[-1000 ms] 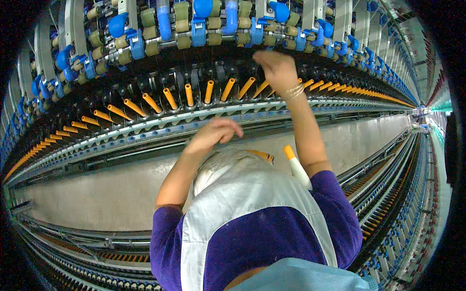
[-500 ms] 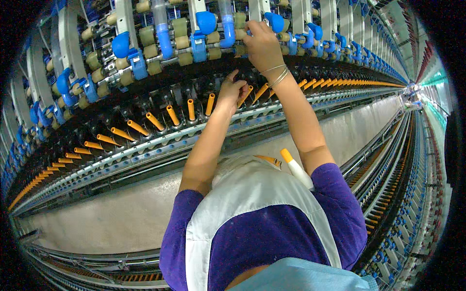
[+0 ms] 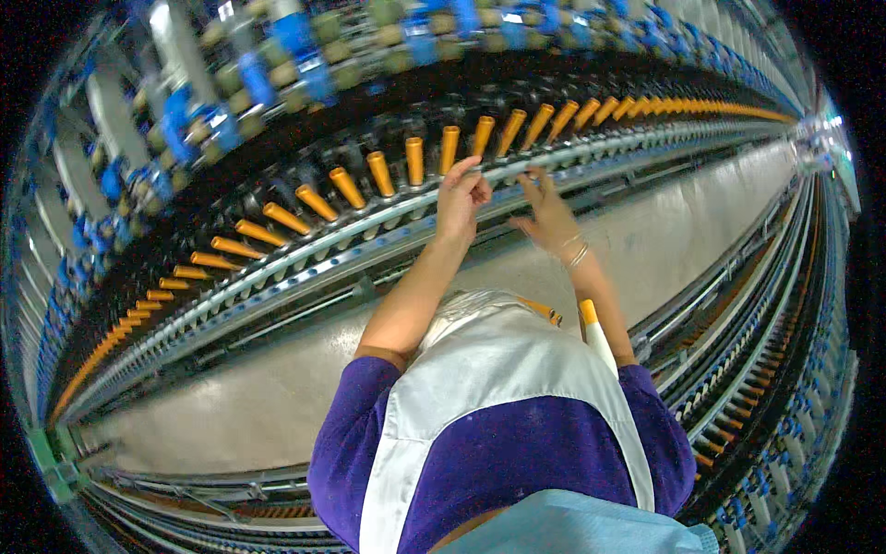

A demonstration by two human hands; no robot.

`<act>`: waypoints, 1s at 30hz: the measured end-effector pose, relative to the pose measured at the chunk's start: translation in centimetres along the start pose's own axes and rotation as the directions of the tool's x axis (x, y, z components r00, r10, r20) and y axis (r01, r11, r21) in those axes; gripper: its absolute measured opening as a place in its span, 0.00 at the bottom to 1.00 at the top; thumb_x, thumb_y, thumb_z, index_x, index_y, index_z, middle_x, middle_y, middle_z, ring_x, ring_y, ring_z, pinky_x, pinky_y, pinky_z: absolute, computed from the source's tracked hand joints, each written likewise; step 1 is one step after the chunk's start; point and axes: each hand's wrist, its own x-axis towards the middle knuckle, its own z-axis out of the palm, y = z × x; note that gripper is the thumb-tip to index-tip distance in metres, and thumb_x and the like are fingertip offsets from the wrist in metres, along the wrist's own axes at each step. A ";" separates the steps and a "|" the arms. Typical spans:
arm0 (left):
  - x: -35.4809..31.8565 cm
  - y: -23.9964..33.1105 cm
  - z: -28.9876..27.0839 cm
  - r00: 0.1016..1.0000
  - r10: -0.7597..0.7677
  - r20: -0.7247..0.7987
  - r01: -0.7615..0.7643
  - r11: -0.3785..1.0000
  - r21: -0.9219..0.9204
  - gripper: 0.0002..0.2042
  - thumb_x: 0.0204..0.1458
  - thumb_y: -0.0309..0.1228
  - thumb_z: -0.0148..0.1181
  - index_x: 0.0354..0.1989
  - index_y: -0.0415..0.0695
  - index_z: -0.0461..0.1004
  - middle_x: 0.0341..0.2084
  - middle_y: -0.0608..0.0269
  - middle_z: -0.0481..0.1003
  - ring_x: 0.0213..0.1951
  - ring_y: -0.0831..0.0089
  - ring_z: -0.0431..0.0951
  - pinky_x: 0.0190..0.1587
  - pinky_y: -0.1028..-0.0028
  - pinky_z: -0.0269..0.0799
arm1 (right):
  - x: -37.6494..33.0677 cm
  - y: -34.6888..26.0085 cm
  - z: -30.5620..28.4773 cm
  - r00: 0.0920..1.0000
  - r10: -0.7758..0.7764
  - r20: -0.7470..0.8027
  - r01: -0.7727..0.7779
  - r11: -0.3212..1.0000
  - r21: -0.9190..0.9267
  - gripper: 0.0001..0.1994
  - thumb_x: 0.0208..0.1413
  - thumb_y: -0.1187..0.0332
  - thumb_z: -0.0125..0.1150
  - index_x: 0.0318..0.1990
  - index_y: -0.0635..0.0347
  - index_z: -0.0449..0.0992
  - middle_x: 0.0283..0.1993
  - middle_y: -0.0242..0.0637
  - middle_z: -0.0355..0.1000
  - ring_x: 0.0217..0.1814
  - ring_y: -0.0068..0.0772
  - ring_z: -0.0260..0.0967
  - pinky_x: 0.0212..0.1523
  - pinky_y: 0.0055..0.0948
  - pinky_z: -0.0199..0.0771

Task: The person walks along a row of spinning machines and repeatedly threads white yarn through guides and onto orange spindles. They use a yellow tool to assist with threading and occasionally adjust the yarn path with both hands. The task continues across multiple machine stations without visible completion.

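My left hand (image 3: 459,201) is raised before the row of orange bobbin tubes (image 3: 414,162), its fingertips close to the bases of the middle ones. Its index finger points up while the other fingers curl in; whether a thread lies in them is too small to see. Lower than the tubes, in front of the metal rail (image 3: 355,220), is my right hand (image 3: 551,214), slightly blurred. Its fingers are spread, with nothing visible in them, and thin bracelets circle the wrist.
Above the tubes runs a bank of rollers (image 3: 420,48) with blue fittings and grey arms. A pale floor (image 3: 249,397) lies below the rail. Another spinning frame (image 3: 738,406) stands behind at right. A white and orange tube (image 3: 597,337) sticks up at my apron (image 3: 498,346).
My right hand has come down from the rollers to in front of the rail, its fingers opening. My left hand has dropped lower too. The view has shifted, so the machine sits differently.
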 end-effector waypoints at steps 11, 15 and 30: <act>4.2 -20.1 16.9 0.829 -0.421 0.369 0.062 0.724 0.687 0.09 0.55 0.25 0.45 0.40 0.39 0.72 0.17 0.62 0.65 0.20 0.72 0.66 0.26 0.74 0.61 | -18.8 25.6 -9.4 0.830 0.557 -0.024 -0.531 0.803 0.270 0.13 0.53 0.57 0.59 0.34 0.58 0.78 0.19 0.30 0.70 0.21 0.22 0.67 0.23 0.23 0.67; 7.3 -23.8 19.6 0.744 -0.305 0.595 -0.537 0.256 0.804 0.10 0.54 0.28 0.49 0.41 0.45 0.75 0.22 0.54 0.68 0.26 0.60 0.70 0.32 0.65 0.65 | -22.8 31.4 -7.6 0.771 0.602 0.208 -0.635 0.705 0.315 0.11 0.48 0.61 0.66 0.29 0.60 0.78 0.20 0.26 0.68 0.22 0.20 0.64 0.25 0.24 0.66; 20.2 -34.0 21.7 0.928 -0.347 0.136 -0.061 0.219 0.974 0.10 0.49 0.40 0.60 0.33 0.49 0.81 0.19 0.56 0.74 0.22 0.65 0.72 0.32 0.68 0.66 | -8.9 54.0 -9.6 0.880 0.474 0.003 -0.448 0.829 0.336 0.10 0.41 0.67 0.69 0.25 0.63 0.75 0.23 0.39 0.68 0.25 0.33 0.65 0.27 0.29 0.64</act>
